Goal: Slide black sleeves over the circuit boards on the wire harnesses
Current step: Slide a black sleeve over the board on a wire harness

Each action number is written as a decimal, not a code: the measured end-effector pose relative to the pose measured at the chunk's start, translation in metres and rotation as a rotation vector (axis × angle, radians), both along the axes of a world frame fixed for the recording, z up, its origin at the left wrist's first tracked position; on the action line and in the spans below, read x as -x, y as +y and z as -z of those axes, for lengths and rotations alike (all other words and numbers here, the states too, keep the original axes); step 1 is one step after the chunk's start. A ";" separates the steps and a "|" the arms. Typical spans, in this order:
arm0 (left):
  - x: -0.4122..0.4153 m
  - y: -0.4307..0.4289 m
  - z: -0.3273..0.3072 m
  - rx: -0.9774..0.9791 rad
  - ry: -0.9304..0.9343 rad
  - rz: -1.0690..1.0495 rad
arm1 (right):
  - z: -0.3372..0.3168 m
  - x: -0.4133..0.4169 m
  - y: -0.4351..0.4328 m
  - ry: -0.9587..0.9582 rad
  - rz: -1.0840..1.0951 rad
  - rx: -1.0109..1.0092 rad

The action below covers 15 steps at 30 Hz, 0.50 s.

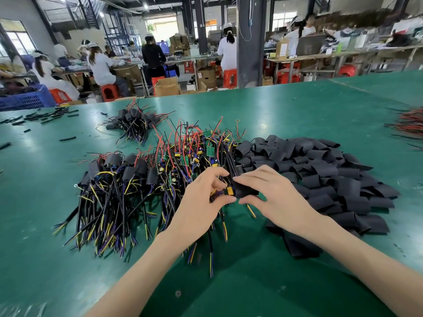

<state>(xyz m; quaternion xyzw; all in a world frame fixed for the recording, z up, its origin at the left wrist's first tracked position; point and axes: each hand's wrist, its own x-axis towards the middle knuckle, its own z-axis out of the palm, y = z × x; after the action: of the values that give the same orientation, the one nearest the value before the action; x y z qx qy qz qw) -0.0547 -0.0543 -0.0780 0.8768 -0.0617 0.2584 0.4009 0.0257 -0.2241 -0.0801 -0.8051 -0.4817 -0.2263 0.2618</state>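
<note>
Left hand pinches a board between thumb and forefinger. Only a yellow part and a bit of purple wire show between the fingers. Right hand has its thumb under and fingers over a black sleeve, clamped on it. The sleeve mouth is right at the left fingertips, touching the board end or just over it; cannot tell how far on. Wires trail below the left thumb onto the counter.

Likely failures:
- The sleeve looks soft and flat. If the right fingers squeeze too hard the mouth closes, a board corner catches and the sleeve buckles.
- A tall part like the yellow one could snag the sleeve edge. Forcing it may bend the part or split the sleeve.
- The left pinch is small and near the board's end, so a push against it may twist or slip the board out.
- A lead folded back at the mouth would jam inside.
- The bare pile sits just beyond the left fingers, tangled. Trailing wires may hook it and drag other harnesses along.
- The sleeve pile lies right of and beyond the right fingers; a stray sleeve could get knocked or picked up double.
- The done pile is well left of the left fingers; a half-sleeved board dropped there gets missed.
</note>
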 end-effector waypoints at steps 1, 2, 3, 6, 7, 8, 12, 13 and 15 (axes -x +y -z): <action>0.000 0.000 0.000 0.022 0.010 -0.004 | 0.001 0.000 0.001 -0.004 -0.008 0.019; 0.000 0.000 0.000 0.032 0.015 -0.002 | 0.002 0.001 0.001 -0.004 -0.014 0.034; 0.000 0.000 -0.001 0.039 0.016 0.011 | 0.002 0.001 0.001 0.003 -0.017 0.039; 0.000 0.001 -0.002 0.059 -0.006 0.080 | 0.000 0.001 0.000 0.012 0.000 0.004; 0.000 0.001 -0.002 0.082 -0.017 0.096 | -0.001 0.001 -0.001 0.016 0.004 -0.006; -0.001 0.000 -0.003 0.117 -0.025 0.102 | -0.002 0.001 -0.001 0.021 0.003 -0.008; -0.001 -0.001 -0.004 0.168 -0.017 0.075 | -0.004 0.002 -0.001 -0.004 -0.032 0.054; 0.000 -0.001 -0.004 0.165 -0.015 0.069 | -0.004 0.002 0.000 -0.010 -0.038 0.066; 0.000 -0.001 -0.004 0.151 -0.015 0.054 | -0.004 0.002 -0.001 -0.007 -0.053 0.070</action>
<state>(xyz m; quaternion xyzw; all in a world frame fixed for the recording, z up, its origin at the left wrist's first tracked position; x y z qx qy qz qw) -0.0545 -0.0556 -0.0735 0.8401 -0.0688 0.2579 0.4722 0.0235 -0.2247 -0.0764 -0.7999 -0.5115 -0.2049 0.2378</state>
